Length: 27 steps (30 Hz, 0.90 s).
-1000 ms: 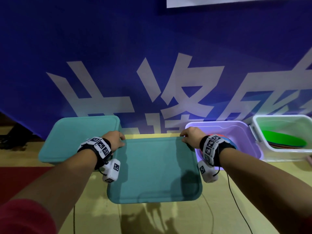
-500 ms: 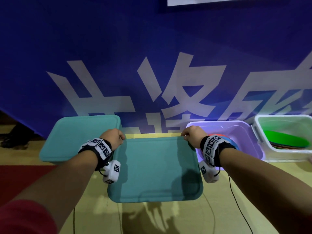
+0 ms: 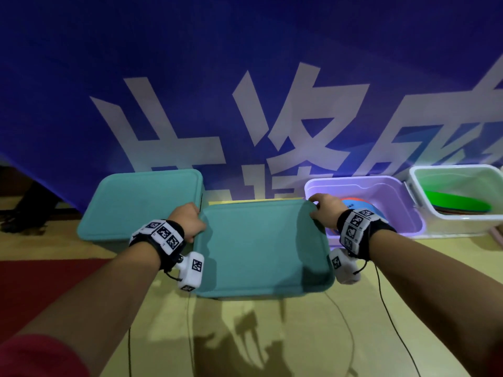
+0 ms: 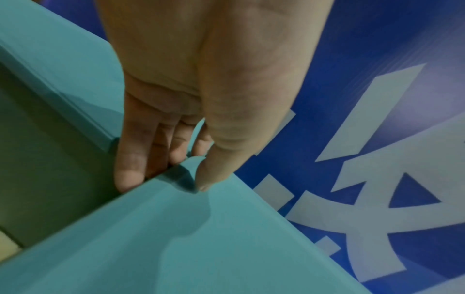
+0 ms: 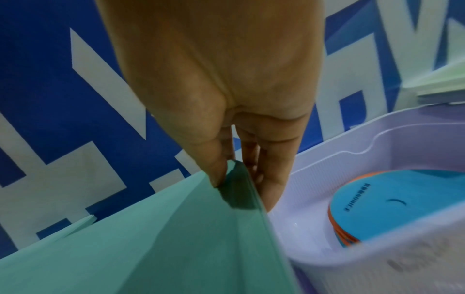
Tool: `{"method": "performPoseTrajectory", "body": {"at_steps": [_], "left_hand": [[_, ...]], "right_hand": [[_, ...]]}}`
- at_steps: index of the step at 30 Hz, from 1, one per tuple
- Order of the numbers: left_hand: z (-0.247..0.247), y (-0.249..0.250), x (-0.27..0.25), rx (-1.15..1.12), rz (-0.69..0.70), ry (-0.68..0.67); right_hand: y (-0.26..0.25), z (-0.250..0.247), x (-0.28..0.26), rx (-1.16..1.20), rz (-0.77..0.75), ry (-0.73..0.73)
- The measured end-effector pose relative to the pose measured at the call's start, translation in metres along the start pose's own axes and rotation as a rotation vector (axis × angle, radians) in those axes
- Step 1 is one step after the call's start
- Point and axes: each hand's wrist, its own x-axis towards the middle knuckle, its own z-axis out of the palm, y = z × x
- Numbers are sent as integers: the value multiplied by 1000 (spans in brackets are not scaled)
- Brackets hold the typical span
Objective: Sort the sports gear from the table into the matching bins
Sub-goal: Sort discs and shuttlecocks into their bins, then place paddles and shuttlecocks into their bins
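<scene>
Two hands pinch one teal lid at its far corners, above the floor between a lidded teal bin and a purple bin holding discs: left hand, right hand, thumbs on top, fingers beneath.

**What I'm wearing**

Black fabric wristband on my left wrist, white tiles with black square-code markers across it; white boxy camera module hangs below, also coded. Matching black wristband on my right wrist, white camera module, thin black cable trailing. Red sleeve at my left upper arm.
</scene>
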Motion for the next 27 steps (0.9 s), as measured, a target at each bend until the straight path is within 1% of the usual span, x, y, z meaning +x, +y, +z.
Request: {"method": "performPoseTrajectory", "body": {"at_steps": [3, 6, 9, 14, 17, 20, 22, 24, 26, 27], "left_hand": [[5, -8, -18, -85, -55, -64], [19, -21, -34, -197, -124, -200], [32, -35, -41, -359, -161, -226], [43, -42, -43, -523, -199, -166], [46, -43, -45, -582, -216, -232], [50, -48, -38, -621, -241, -300], [72, -75, 0, -625, -260, -331], [83, -88, 11, -620, -280, -351], [82, -86, -4, -605, -274, -340], [75, -76, -27, -598, -268, -343]], "right_hand": [[4, 13, -27, 126, 131, 6], [11, 29, -49, 285, 245, -59], [18, 44, -62, 362, 323, -94], [27, 57, -65, 284, 312, -57], [26, 56, -73, 289, 347, -74], [25, 56, -76, 287, 349, -87], [26, 57, -80, 313, 344, -98], [28, 60, -85, 346, 336, -110], [31, 63, -97, 393, 355, -110], [32, 64, -105, 421, 373, -105]]}}
